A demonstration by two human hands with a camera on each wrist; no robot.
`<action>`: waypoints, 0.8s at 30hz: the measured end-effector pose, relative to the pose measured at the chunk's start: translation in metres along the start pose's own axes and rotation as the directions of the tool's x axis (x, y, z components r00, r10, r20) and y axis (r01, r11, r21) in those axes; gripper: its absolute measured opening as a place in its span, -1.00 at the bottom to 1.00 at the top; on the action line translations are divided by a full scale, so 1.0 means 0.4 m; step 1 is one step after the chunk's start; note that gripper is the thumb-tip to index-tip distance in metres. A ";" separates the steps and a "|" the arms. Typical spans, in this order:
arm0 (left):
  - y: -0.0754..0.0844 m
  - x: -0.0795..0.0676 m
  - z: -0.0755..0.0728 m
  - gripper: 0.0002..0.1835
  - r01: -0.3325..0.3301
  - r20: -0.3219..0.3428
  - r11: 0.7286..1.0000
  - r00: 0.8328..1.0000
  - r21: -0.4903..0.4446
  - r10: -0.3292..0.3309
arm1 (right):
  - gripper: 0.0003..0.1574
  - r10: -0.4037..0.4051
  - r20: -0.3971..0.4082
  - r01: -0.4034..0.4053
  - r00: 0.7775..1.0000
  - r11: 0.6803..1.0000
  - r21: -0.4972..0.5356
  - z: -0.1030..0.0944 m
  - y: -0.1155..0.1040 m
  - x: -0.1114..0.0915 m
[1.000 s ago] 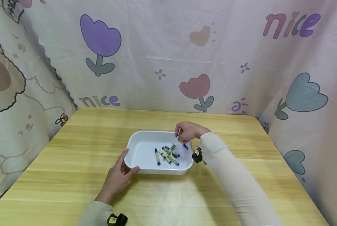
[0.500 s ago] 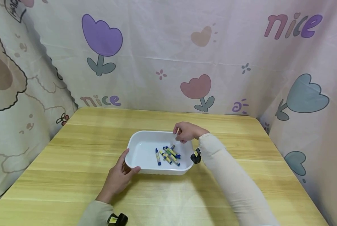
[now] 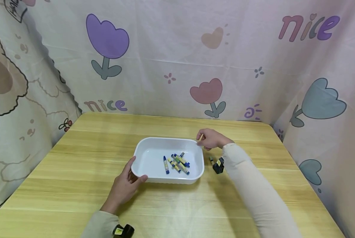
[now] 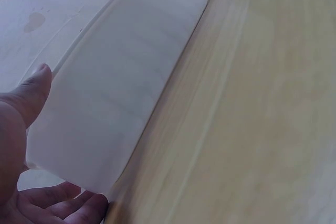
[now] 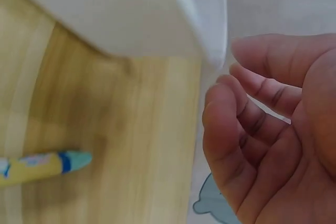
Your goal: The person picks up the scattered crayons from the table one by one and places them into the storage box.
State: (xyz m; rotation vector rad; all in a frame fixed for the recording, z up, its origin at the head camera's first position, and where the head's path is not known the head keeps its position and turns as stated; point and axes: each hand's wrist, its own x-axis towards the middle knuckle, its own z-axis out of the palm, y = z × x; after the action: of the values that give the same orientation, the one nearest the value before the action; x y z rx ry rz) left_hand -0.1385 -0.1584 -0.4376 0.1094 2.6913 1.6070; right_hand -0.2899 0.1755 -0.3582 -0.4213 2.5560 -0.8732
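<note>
A white plastic tray (image 3: pixel 153 160) stands on the table. My left hand (image 3: pixel 125 185) grips its near left corner, thumb at the rim and fingers against the side; the left wrist view shows that thumb (image 4: pixel 37 93) up close. Several blue-and-yellow crayons (image 3: pixel 178 164) lie in the tray, most in a loose pile, with one crayon (image 3: pixel 166 165) apart to the left. My right hand (image 3: pixel 211 138), fingers loosely bent and holding nothing, is at the far right corner of the tray. Below it, a crayon (image 5: pixel 42 165) with a pale green tip lies on the table, partly hidden in the head view.
The wooden table (image 3: pixel 76 165) extends around the tray on all sides. A printed curtain (image 3: pixel 162 43) hangs behind the table and along its sides. Each wrist carries a small black camera (image 3: pixel 218 165).
One second ago my right hand held a crayon over the tray. The crayon has left its fingers, and the hand has moved right to the rim. My left hand has stayed put.
</note>
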 end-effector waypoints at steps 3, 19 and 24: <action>-0.001 0.000 0.000 -0.06 0.004 0.000 1.000 1.000 0.005 -0.004 | -0.79 0.028 0.020 -0.028 0.999 0.999 0.038 -0.001 0.021 -0.006; 0.000 0.000 -0.002 -0.06 0.010 0.003 1.000 1.000 0.016 -0.010 | -0.75 0.120 0.113 -0.123 0.986 0.992 0.017 0.015 0.107 -0.036; 0.002 -0.001 -0.003 -0.06 0.011 0.006 1.000 1.000 -0.019 -0.011 | -0.66 0.173 0.119 -0.175 0.978 0.984 0.009 0.027 0.127 -0.044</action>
State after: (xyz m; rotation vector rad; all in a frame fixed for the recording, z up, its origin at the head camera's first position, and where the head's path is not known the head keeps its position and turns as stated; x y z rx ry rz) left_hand -0.1382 -0.1590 -0.4366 0.0994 2.6664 1.6264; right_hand -0.2771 0.2157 -0.3934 -0.2311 2.4308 -0.7842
